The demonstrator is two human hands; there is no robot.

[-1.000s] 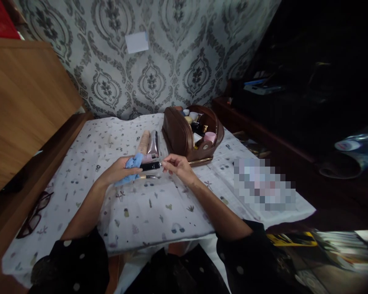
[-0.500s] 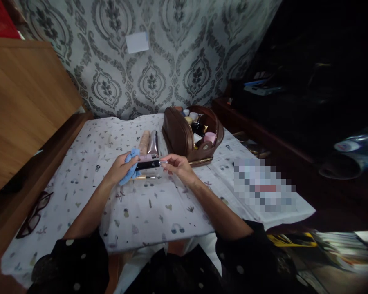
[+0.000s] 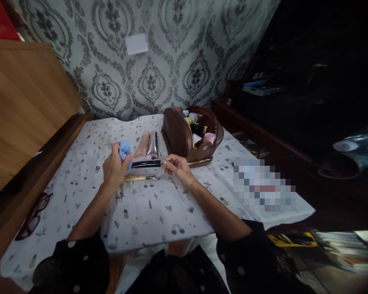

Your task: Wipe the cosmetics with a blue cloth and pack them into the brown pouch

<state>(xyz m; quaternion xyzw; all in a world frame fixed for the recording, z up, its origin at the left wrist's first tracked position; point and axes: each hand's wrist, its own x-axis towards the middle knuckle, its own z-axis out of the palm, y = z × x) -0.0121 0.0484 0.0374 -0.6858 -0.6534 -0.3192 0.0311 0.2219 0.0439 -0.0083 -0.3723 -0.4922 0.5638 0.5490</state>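
Note:
My left hand (image 3: 114, 167) is closed around a crumpled blue cloth (image 3: 124, 150), at the left end of a slim black tube (image 3: 147, 163). My right hand (image 3: 178, 168) pinches the right end of that tube between thumb and fingers. Just behind the tube lies a pale pink tube (image 3: 144, 158). Farther back are a beige tube (image 3: 142, 143) and a shiny mauve-grey tube (image 3: 153, 143), side by side. In front of the black tube rests a makeup brush (image 3: 140, 178) with a light wooden handle.
An unzipped brown cosmetic bag (image 3: 179, 132) with jars and bottles stands behind my right hand. Dark-framed glasses (image 3: 33, 220) lie at the left edge of the patterned cloth cover (image 3: 147, 228). A pixelated patch hides something at right.
My left hand has shifted left and turned upward with the blue cloth, uncovering more of the black tube and the brush handle. My right hand stays at the tube's right end.

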